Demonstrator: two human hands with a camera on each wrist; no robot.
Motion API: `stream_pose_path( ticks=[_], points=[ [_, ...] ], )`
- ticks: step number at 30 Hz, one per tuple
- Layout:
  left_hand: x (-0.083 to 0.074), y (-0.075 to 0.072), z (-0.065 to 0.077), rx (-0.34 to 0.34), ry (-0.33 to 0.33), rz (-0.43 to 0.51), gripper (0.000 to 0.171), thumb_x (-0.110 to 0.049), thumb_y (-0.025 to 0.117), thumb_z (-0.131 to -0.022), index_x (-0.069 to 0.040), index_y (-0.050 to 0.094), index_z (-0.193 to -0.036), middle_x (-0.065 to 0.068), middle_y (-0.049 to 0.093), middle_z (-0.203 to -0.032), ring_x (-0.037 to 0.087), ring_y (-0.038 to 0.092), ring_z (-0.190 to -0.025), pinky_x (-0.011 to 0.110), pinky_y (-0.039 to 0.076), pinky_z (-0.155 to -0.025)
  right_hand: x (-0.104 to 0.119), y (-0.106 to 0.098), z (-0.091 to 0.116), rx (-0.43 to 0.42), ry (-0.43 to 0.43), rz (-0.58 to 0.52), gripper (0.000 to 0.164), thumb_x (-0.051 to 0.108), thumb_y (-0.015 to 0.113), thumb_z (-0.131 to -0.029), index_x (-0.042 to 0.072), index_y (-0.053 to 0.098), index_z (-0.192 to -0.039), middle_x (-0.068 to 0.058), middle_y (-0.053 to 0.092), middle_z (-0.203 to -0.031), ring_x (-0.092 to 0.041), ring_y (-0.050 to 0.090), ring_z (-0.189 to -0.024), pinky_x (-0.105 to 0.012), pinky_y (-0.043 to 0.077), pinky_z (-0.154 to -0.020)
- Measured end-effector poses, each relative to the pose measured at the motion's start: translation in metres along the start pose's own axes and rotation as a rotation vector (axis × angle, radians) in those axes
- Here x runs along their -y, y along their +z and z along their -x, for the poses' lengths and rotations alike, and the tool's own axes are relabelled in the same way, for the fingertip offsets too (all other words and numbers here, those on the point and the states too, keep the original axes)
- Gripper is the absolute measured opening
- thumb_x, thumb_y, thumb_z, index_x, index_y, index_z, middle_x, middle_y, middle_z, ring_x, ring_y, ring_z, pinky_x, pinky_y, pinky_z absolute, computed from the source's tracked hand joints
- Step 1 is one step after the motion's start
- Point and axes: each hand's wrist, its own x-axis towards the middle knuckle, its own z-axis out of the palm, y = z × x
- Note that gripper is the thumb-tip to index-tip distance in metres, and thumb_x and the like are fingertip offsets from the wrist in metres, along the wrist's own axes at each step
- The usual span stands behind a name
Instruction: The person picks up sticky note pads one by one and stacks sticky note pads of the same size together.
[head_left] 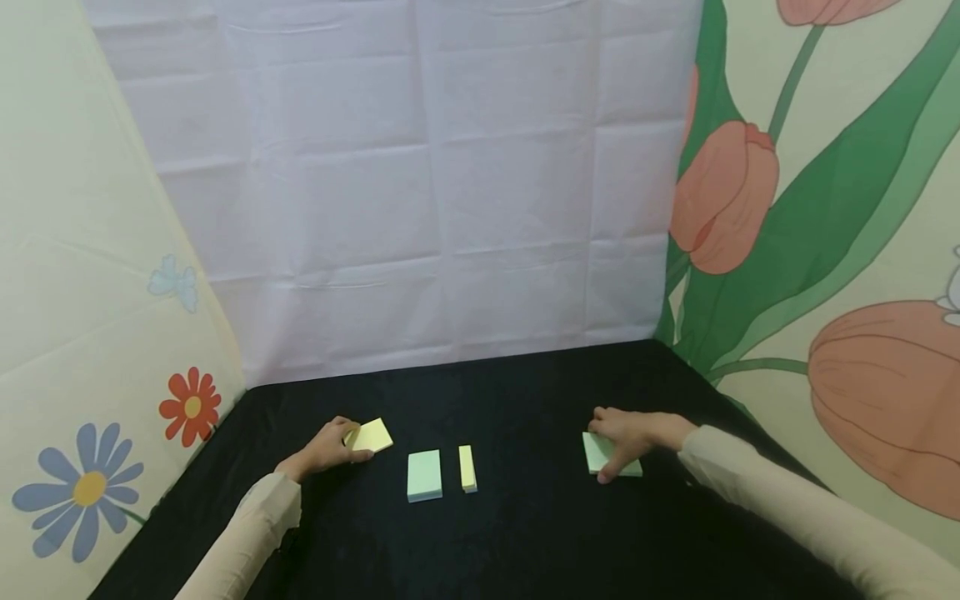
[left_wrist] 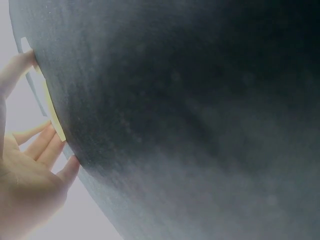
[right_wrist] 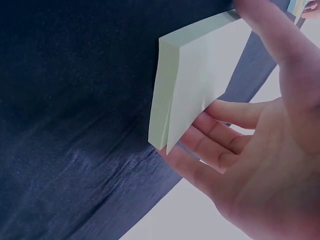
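Observation:
My left hand (head_left: 327, 447) holds a square yellow sticky note pad (head_left: 374, 435) by its opposite edges, thumb on the near side. In the left wrist view the yellow pad (left_wrist: 54, 111) shows as a thin slab between thumb and fingertips. Over on the right, my right hand (head_left: 632, 432) spans a light green sticky note pad (head_left: 597, 452), partly covering it. The right wrist view has this green pad (right_wrist: 207, 65) between thumb and fingers, its top sheet lifting away at one corner. Between the hands lie a thick green pad (head_left: 424, 475) and a narrow yellow pad (head_left: 467, 468).
A black cloth (head_left: 525, 533) covers the table. Behind it hangs a creased white sheet (head_left: 510, 192). Flower-printed fabric (head_left: 862, 367) borders the right side, with a similar printed sheet (head_left: 97, 333) on the left.

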Motion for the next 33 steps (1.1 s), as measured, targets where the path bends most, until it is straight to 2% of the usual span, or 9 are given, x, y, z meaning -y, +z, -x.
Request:
stream_pose_path(
  ticks=[14, 22, 29, 33],
  points=[
    [-0.0023, -0.0007, 0.0023, 0.009, -0.012, 0.004, 0.069, -0.033, 0.080, -0.081, 0.013, 0.056, -0.127, 0.025, 0.052, -0.123, 0.032, 0.051, -0.100, 0.044, 0.042, -0.083, 0.0004, 0.0000, -0.0003, -0.007, 0.001, -0.001, 0.055, 0.044, 0.085, -0.071, 0.008, 0.057, -0.101, 0.001, 0.041, -0.090, -0.014, 0.039, -0.077, -0.028, 0.037, -0.065],
    [0.0009, -0.0007, -0.0011, 0.009, -0.021, 0.011, 0.072, -0.037, 0.079, -0.081, 0.012, 0.056, -0.128, 0.024, 0.051, -0.124, 0.032, 0.050, -0.100, 0.044, 0.042, -0.084, -0.0016, 0.0003, -0.0014, -0.002, 0.014, -0.012, 0.060, 0.045, 0.085, -0.070, 0.008, 0.053, -0.105, 0.000, 0.042, -0.092, -0.015, 0.041, -0.079, -0.030, 0.039, -0.067],
    [0.0005, 0.0000, -0.0002, 0.011, -0.022, 0.011, 0.070, -0.036, 0.080, -0.081, 0.012, 0.057, -0.126, 0.025, 0.051, -0.125, 0.031, 0.051, -0.099, 0.043, 0.042, -0.082, -0.0021, 0.0001, -0.0035, 0.026, 0.076, -0.033, 0.063, 0.047, 0.086, -0.070, 0.009, 0.054, -0.110, 0.000, 0.045, -0.095, -0.016, 0.043, -0.082, -0.033, 0.040, -0.069],
    [0.0004, -0.0002, 0.0004, 0.014, -0.029, 0.011, 0.070, -0.036, 0.080, -0.081, 0.012, 0.058, -0.126, 0.024, 0.051, -0.126, 0.031, 0.051, -0.100, 0.043, 0.042, -0.083, -0.0017, 0.0007, -0.0035, 0.021, 0.081, -0.037, 0.063, 0.045, 0.086, -0.069, 0.009, 0.054, -0.109, -0.001, 0.045, -0.095, -0.017, 0.044, -0.082, -0.034, 0.040, -0.069]
  ],
)
